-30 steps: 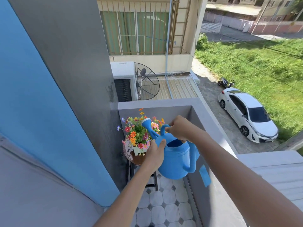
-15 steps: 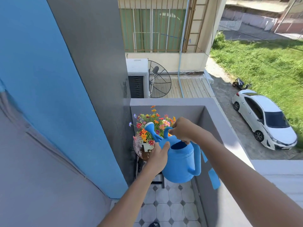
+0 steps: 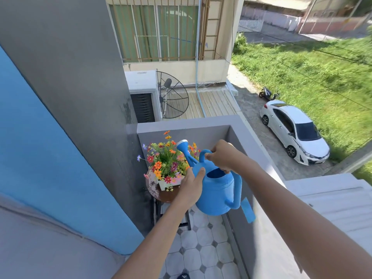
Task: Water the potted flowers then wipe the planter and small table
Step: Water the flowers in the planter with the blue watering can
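Note:
A blue watering can hangs in the air over the balcony floor, its white-tipped spout raised above the colourful flowers. My right hand grips the can's top handle. My left hand is pressed flat against the can's left side. The flowers stand in a small white planter on a round, worn brown table in the balcony corner. No water shows at the spout.
A grey parapet wall bounds the balcony at the back and right. A blue and grey wall stands on the left. Tiled floor lies below. A blue tag hangs from the can. A white car is parked far below.
The spout has tipped upward, off the flowers, as the can levelled. Both hands kept their hold on the can. The camera shifted slightly.

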Available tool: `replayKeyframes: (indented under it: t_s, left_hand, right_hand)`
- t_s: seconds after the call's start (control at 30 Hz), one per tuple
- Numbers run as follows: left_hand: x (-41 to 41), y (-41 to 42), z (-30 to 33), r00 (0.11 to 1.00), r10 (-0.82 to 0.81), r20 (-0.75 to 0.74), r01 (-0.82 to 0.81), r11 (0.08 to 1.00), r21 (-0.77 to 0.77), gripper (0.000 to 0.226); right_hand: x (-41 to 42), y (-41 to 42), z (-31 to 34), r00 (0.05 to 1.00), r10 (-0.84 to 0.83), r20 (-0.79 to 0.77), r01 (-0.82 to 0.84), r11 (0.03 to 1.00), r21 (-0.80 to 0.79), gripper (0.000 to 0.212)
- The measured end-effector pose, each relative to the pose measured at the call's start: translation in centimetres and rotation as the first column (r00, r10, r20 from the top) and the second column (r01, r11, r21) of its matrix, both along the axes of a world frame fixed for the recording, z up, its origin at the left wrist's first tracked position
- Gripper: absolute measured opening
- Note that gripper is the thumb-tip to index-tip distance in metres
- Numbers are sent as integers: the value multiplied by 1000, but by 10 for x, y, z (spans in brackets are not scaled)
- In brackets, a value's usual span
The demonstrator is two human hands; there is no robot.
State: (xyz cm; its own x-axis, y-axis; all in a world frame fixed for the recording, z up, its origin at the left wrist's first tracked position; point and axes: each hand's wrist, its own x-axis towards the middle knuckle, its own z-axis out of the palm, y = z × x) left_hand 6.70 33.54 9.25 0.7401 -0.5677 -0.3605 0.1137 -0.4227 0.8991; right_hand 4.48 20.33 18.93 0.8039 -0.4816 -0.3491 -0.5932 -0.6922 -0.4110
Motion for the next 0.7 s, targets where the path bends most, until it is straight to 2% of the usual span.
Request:
replayKeyframes:
  t_s: [0.1,0.17,0.27,0.33,0.47,0.7]
  left_hand:
    - [13,-12,-1,1000,-14,14,14,999,-33,42]
    - [25,-33,1,994,-99,53,102,993,-52,41]
    - [26,-35,-5,977,-188,99,193,980,-40,42]
    - [28,-28,-10,972,-189,140,195,980,-31,42]
    - [40,-32,-11,958,-200,207,209,978,-19,37]
    - [43,-92,-26,914,-372,163,375,927,14,49]
  right_hand:
    - [1,-10,0,993,-100,59,94,991,97,28]
    - [0,-28,-2,969,-223,109,206,967,146,27]
    - [-14,-31,-23,921,-354,161,299,909,290,29]
    - [-18,-22,-38,886,-419,201,320,864,390,30]
    - [-20,-14,-50,768,-590,250,372,728,576,22]
    - [-43,-46,-64,510,-823,250,358,467,808,22]
